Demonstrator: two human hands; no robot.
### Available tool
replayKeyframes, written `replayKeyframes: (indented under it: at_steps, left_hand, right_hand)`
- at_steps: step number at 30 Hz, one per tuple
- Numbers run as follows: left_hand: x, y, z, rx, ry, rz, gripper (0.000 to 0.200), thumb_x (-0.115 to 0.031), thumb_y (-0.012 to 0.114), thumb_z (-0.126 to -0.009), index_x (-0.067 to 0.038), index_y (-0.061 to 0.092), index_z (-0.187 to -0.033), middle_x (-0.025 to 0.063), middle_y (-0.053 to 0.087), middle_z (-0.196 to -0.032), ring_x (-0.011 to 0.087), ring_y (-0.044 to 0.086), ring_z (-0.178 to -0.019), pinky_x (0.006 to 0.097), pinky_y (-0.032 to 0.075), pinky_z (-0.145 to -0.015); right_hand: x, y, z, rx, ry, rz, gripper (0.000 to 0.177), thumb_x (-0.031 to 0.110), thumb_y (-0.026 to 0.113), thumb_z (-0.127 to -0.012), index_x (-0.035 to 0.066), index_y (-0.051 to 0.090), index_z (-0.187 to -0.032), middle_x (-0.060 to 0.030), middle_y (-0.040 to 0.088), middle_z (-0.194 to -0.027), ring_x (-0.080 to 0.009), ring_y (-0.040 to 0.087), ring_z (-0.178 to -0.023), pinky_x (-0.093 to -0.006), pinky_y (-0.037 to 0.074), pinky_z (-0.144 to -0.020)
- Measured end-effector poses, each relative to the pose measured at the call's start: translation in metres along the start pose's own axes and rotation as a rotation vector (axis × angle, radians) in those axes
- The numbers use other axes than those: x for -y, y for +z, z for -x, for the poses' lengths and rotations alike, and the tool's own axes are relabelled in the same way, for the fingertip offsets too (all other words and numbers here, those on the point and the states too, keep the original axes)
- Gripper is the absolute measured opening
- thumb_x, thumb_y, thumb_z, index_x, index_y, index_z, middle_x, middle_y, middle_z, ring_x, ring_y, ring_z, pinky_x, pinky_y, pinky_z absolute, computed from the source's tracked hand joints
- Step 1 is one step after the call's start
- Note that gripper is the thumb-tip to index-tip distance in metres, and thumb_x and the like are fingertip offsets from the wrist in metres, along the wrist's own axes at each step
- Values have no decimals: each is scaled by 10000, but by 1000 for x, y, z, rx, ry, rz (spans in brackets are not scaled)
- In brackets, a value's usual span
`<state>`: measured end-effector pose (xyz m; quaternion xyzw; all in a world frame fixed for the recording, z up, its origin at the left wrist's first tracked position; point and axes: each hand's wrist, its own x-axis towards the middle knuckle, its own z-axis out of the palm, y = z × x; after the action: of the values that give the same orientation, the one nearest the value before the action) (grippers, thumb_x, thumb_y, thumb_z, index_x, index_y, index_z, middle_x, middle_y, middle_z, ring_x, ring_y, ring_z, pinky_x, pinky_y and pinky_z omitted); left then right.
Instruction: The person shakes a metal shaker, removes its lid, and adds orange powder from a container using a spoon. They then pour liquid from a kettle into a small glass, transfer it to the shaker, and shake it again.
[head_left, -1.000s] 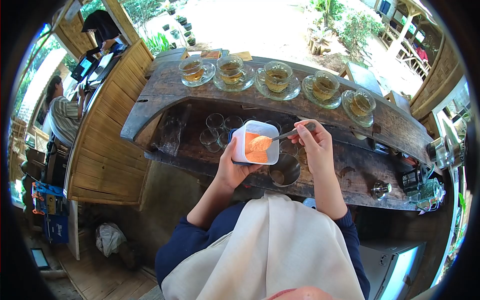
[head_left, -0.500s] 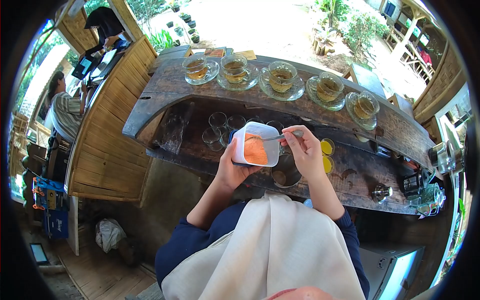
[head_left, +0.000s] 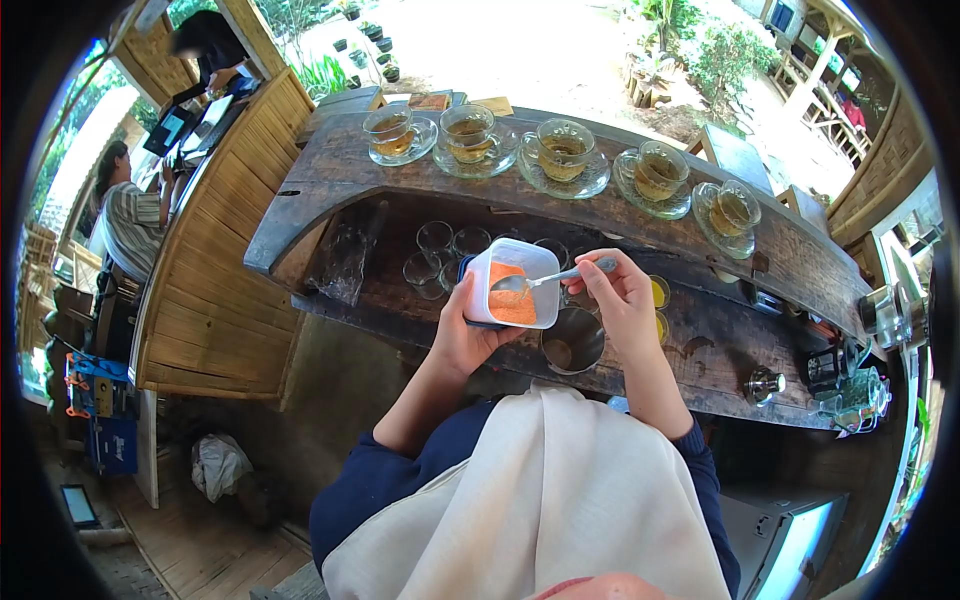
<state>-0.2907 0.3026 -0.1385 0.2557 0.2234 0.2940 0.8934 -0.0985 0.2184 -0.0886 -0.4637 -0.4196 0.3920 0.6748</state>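
A white plastic tub (head_left: 546, 302) with orange powder (head_left: 512, 306) inside is tilted toward me, gripped by my left hand (head_left: 466, 335). What looks like its dark blue lid shows under the same hand. My right hand (head_left: 615, 290) pinches the grey handle of a spoon (head_left: 550, 278), whose bowl rests in the tub at the powder's surface. Just below and right of the tub stands a metal container (head_left: 573, 343). Yellow-filled glasses (head_left: 659, 292) are partly hidden behind my right hand.
Several glass cups of amber liquid (head_left: 562, 150) stand on saucers along the raised wooden shelf (head_left: 330, 150). Empty glasses (head_left: 434, 238) are under it. A metal-topped jar (head_left: 764, 385) sits right on the lower counter (head_left: 700, 385). Two people (head_left: 135, 220) are at the left counter (head_left: 225, 260).
The spoon's bowl has shifted within the tub, and more of it shows over the powder. My right hand has moved slightly. My left hand still holds the tub in nearly the same place.
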Motion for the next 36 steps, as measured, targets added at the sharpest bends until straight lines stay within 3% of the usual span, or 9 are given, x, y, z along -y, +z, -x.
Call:
replayKeyframes:
  at_steps: [7,14,22,36]
  left_hand:
    - [0,3,0,-15,-2,22,625,-563,355,-934,-96,388,-1349,143,503,-1281,304,559,-1126,452,531,-867]
    - [2,3,-1,8,-2,48,629,-561,356,-934,-98,375,-1359,143,486,-1300,305,548,-1141,455,523,-879]
    - [5,1,-3,7,-2,28,650,-564,334,-936,-81,359,-1371,154,489,-1297,314,553,-1133,463,524,-873]
    - [5,6,0,-37,-13,12,641,-564,348,-935,-85,372,-1361,150,493,-1290,315,545,-1145,467,515,-883]
  right_hand:
    - [8,-9,2,-35,13,-76,153,96,584,-922,-34,595,-1003,-95,639,-892,-151,638,-803,-261,518,-736]
    - [8,-12,4,-32,-59,-64,139,77,591,-915,-29,594,-1005,-78,638,-897,-121,628,-801,-244,511,-736]
    - [1,-2,9,75,-10,235,134,70,608,-903,-17,590,-1004,-49,645,-864,-77,615,-808,-208,495,-720]
    - [-2,-5,10,39,46,-30,131,73,588,-915,-25,592,-1002,-62,634,-875,-116,627,-812,-250,519,-746]
